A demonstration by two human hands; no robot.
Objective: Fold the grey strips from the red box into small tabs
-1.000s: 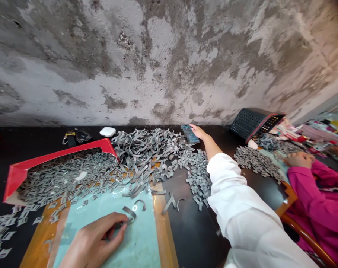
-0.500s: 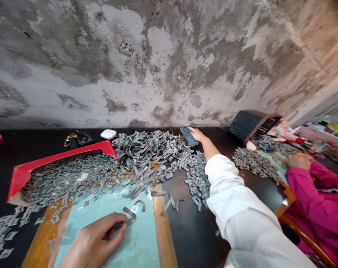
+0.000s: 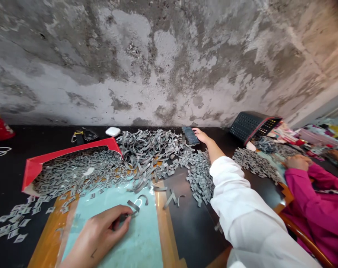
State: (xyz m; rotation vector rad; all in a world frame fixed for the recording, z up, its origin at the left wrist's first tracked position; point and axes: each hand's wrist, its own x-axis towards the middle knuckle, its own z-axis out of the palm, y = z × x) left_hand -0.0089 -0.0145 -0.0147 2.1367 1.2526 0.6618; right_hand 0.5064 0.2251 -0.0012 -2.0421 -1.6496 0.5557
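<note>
My left hand [image 3: 99, 234] is low in the view, pinching a short grey strip [image 3: 127, 217] over a pale teal mat [image 3: 113, 238]. A few curved grey strips [image 3: 139, 201] lie just beyond its fingers. My right arm, in a white sleeve [image 3: 241, 208], reaches far across the black table [image 3: 32, 149]. The fingers of my right hand [image 3: 204, 137] are on a dark smartphone [image 3: 190, 135] at the back. Heaps of grey strips [image 3: 146, 156] and small cut grey pieces [image 3: 199, 178] lie between my hands.
A red box lid [image 3: 35, 173] holds many cut pieces. To the right, a person in a pink sleeve [image 3: 303, 193] works beside another heap [image 3: 255, 163]. A black perforated crate [image 3: 251, 126] stands against the stained concrete wall [image 3: 169, 67].
The whole scene sits further right in the view. The phone stands more upright under my right fingers, and my left hand has risen slightly with its strip.
</note>
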